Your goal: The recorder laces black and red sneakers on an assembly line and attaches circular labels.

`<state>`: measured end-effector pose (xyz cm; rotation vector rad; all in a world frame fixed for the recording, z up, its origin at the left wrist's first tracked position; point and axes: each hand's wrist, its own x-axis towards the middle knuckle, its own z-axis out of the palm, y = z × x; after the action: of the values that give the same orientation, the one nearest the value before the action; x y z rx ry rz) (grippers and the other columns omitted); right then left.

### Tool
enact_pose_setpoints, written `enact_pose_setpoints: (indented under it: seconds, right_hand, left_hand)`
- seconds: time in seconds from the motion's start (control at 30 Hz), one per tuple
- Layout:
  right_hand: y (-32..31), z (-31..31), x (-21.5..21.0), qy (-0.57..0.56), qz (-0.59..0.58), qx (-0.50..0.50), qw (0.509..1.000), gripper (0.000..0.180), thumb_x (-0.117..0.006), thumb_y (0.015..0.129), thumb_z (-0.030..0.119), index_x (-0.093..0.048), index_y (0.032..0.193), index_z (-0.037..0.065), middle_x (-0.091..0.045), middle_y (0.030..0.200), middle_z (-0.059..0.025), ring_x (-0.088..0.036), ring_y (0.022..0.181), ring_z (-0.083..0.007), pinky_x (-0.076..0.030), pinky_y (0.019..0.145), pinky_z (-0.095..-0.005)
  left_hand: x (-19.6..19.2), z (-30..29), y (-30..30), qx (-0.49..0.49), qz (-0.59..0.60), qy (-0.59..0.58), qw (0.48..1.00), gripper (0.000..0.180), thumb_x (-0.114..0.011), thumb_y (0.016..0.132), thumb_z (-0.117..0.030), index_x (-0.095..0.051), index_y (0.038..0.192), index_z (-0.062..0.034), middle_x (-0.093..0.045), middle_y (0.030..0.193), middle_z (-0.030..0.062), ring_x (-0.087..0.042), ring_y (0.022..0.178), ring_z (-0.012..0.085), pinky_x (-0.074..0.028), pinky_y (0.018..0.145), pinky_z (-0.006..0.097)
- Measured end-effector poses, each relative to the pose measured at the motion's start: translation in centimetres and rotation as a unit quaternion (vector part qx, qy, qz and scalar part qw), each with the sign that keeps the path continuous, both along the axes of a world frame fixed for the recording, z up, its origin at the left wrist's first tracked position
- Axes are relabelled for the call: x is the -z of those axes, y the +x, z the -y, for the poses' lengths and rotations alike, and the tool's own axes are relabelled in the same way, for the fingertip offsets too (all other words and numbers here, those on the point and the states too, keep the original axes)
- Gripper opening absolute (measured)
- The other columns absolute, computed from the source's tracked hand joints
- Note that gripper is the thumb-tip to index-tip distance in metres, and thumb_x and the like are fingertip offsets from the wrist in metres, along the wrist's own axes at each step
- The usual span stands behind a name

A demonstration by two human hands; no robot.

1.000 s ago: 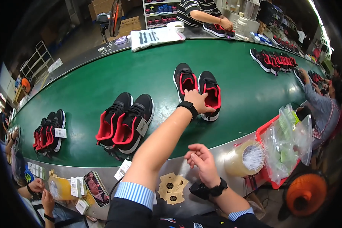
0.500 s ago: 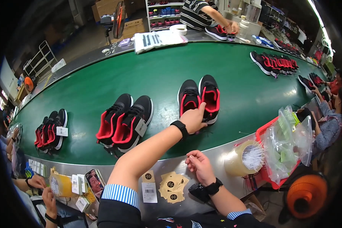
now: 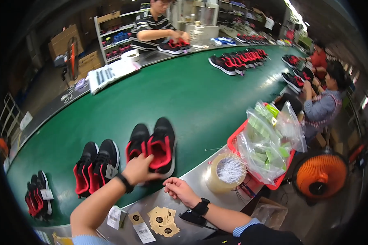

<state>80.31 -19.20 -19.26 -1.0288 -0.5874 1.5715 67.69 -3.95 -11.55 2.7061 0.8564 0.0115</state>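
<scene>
My left hand (image 3: pixel 140 170) grips the heel end of the right-hand shoe (image 3: pixel 164 145) of a black pair with red lining, its thumb at the collar. The matching left shoe (image 3: pixel 138 136) stands close beside it on the green belt. My right hand (image 3: pixel 180 190) is curled closed above the metal ledge, just right of the heels; whatever its fingers hold is too small to make out. Further left stands another pair of black and red shoes (image 3: pixel 98 165) with a white tag (image 3: pixel 111 171). Brown paper tags (image 3: pixel 161 220) lie in a pile near my right wrist.
Beside my right hand stands a yellowish tub of white plastic fasteners (image 3: pixel 230 170). A red basket (image 3: pixel 233 141) of clear bags adjoins it. An orange fan (image 3: pixel 321 176) stands at right. Across the belt a co-worker (image 3: pixel 155 30) handles shoes; more people sit at far right.
The view has swung right, so the shoes and belt appear further left and lower. My left hand keeps its hold at the shoe's heel; my right hand stays curled close by.
</scene>
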Motion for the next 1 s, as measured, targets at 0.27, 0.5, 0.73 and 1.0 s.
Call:
enact_pose_setpoints:
  seconds: [0.27, 0.5, 0.73, 1.0]
  right_hand:
    - [-0.1, -0.5, -0.2, 0.015, 0.018, -0.031, 0.999, 0.016, -0.049, 0.092, 0.017, -0.055, 0.1, 0.005, -0.056, 0.077, 0.0017, -0.047, 0.059, -0.0018, -0.039, 0.051, -0.0151]
    - [-0.6, -0.1, 0.3, 0.011, 0.017, -0.017, 1.0, 0.016, -0.05, 0.091, 0.019, -0.055, 0.099, 0.006, -0.057, 0.075, 0.001, -0.047, 0.058, -0.0022, -0.039, 0.049, -0.0162]
    - [-0.6, -0.2, -0.7, 0.0, 0.004, -0.032, 0.999, 0.015, -0.05, 0.09, 0.018, -0.056, 0.098, 0.007, -0.057, 0.075, 0.001, -0.047, 0.057, -0.002, -0.039, 0.048, -0.0161]
    - [-0.9, -0.3, -1.3, 0.011, 0.047, -0.073, 0.996, 0.014, -0.049, 0.09, 0.016, -0.056, 0.096, 0.006, -0.057, 0.076, 0.0019, -0.046, 0.059, -0.0013, -0.037, 0.05, -0.0149]
  left_hand:
    - [-0.5, 1.9, -13.2, -0.081, -0.066, 0.061, 0.993, 0.065, -0.075, 0.056, -0.053, -0.054, 0.096, -0.0059, -0.059, 0.083, 0.0161, -0.06, 0.073, 0.0326, -0.049, 0.065, 0.041]
    - [-0.1, -3.2, -24.3, -0.238, -0.051, 0.121, 0.962, 0.056, -0.079, 0.056, -0.034, -0.054, 0.097, -0.0064, -0.06, 0.085, 0.0148, -0.059, 0.083, 0.0335, -0.047, 0.073, 0.041]
    - [1.4, -6.3, -37.9, -0.391, -0.136, 0.13, 0.901, 0.062, -0.074, 0.062, -0.038, -0.051, 0.11, -0.0059, -0.062, 0.085, 0.0183, -0.06, 0.087, 0.0344, -0.048, 0.076, 0.041]
    - [-5.8, 1.1, -23.5, -0.2, -0.052, 0.212, 0.955, 0.061, -0.074, 0.063, -0.02, -0.049, 0.117, -0.0039, -0.043, 0.126, 0.0211, -0.043, 0.114, 0.0373, -0.036, 0.095, 0.042]
